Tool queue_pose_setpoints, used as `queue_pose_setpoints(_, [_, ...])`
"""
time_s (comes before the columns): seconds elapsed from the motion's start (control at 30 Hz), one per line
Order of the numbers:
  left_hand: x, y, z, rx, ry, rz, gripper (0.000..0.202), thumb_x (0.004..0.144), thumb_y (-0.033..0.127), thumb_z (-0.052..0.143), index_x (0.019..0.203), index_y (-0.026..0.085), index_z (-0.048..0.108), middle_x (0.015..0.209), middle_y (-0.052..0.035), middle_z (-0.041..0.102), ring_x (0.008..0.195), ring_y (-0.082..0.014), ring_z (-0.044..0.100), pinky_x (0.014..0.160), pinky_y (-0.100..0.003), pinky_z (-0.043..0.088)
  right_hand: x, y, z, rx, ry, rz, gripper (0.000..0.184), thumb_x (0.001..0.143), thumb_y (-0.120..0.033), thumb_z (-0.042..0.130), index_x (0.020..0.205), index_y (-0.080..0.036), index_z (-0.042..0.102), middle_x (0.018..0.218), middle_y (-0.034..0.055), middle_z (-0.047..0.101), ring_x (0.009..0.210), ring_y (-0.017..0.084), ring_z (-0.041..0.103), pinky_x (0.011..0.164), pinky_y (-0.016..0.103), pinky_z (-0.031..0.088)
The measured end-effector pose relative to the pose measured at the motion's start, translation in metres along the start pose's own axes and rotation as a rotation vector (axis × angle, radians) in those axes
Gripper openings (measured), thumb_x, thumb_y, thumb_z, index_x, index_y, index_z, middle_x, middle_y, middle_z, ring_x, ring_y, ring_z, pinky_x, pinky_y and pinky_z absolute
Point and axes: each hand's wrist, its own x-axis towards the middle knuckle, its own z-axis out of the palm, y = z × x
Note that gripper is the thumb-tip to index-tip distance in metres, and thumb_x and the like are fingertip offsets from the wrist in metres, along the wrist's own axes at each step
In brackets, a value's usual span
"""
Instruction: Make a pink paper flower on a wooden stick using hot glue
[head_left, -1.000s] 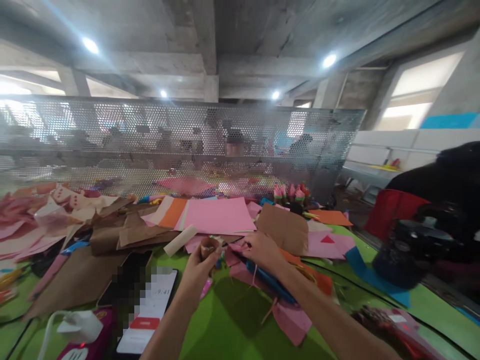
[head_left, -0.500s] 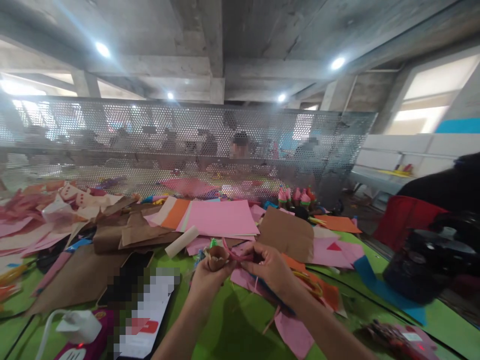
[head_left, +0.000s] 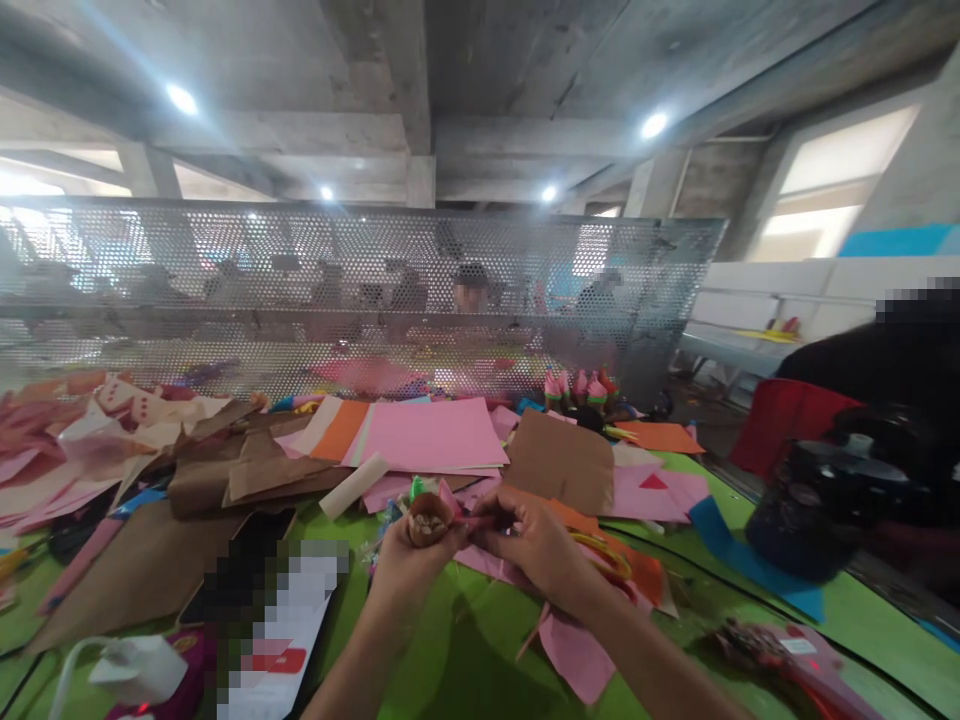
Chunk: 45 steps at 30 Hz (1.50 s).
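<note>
My left hand (head_left: 414, 568) is closed round a small brown paper cup (head_left: 430, 506), its open mouth facing me with something pale and crumpled inside. Close beside it, my right hand (head_left: 541, 548) pinches a thin pink strip (head_left: 466, 521), which reaches over to the left fingertips. Whether the strip is fixed to the cup I cannot tell. Behind the cup a small bright green piece (head_left: 417, 488) shows. Under my right forearm lie a pink paper scrap (head_left: 576, 655) and yellow-handled scissors (head_left: 619, 560), partly covered.
Pink sheets (head_left: 435, 433) and brown paper (head_left: 562, 460) lie beyond my hands. To the left are a rolled paper tube (head_left: 354, 487), a phone (head_left: 300, 640) and a white charger plug (head_left: 142, 668). A perforated metal screen (head_left: 337, 300) stands behind. A dark jug-like container (head_left: 806, 510) is at right.
The view has shifted slightly to the right. My left hand has tipped the cup's mouth more toward me, and the pink loop between my hands now looks drawn in to a short strip.
</note>
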Motion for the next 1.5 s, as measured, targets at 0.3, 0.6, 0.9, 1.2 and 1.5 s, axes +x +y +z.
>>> queue_pose_setpoints(0.3, [-0.006,0.006,0.001,-0.016,0.096,0.048,0.034,0.054,0.037,0.085,0.067,0.019,0.059,0.046,0.0089,0.047,0.043,-0.0081,0.042,0.042,-0.019,0.031,-0.009,-0.009,0.007,-0.348,0.299,-0.166,0.018,0.076,-0.019,0.073,0.090,-0.020,0.062,0.088,0.0023,0.061,0.074,0.017,0.055,0.065,0.027,0.043])
queue_pose_setpoints(0.6, [-0.005,0.003,0.000,-0.019,0.071,0.076,0.035,0.053,0.042,0.086,0.065,0.018,0.063,0.051,0.0042,0.057,0.052,-0.0127,0.054,0.046,-0.021,0.039,-0.020,-0.008,0.021,-0.211,0.208,-0.173,0.022,0.080,-0.010,0.066,0.097,-0.023,0.068,0.093,0.0030,0.071,0.085,0.020,0.067,0.077,0.030,0.051])
queue_pose_setpoints(0.9, [-0.004,-0.001,-0.003,-0.026,-0.077,0.164,0.022,0.065,0.030,0.082,0.069,0.017,0.065,0.070,0.0000,0.068,0.070,-0.0157,0.061,0.068,-0.024,0.048,-0.019,-0.011,0.020,-0.160,0.203,-0.136,0.028,0.075,-0.008,0.069,0.100,-0.022,0.069,0.095,0.0029,0.071,0.085,0.019,0.067,0.076,0.028,0.051])
queue_pose_setpoints(1.2, [-0.005,-0.004,-0.003,0.106,-0.103,0.263,0.017,0.067,0.030,0.079,0.070,0.018,0.067,0.071,-0.0004,0.065,0.069,-0.0173,0.059,0.066,-0.025,0.047,-0.018,-0.008,0.018,-0.255,0.189,-0.127,0.028,0.072,-0.008,0.070,0.096,-0.022,0.070,0.087,0.0016,0.071,0.076,0.019,0.063,0.068,0.027,0.048])
queue_pose_setpoints(1.5, [-0.004,0.002,-0.002,0.170,-0.180,0.225,0.015,0.067,0.026,0.078,0.078,0.017,0.071,0.072,-0.0003,0.068,0.069,-0.0169,0.062,0.065,-0.023,0.049,-0.014,-0.005,0.012,-0.328,0.090,-0.085,0.019,0.067,-0.005,0.064,0.081,-0.019,0.067,0.071,-0.0018,0.066,0.063,0.016,0.057,0.057,0.023,0.040])
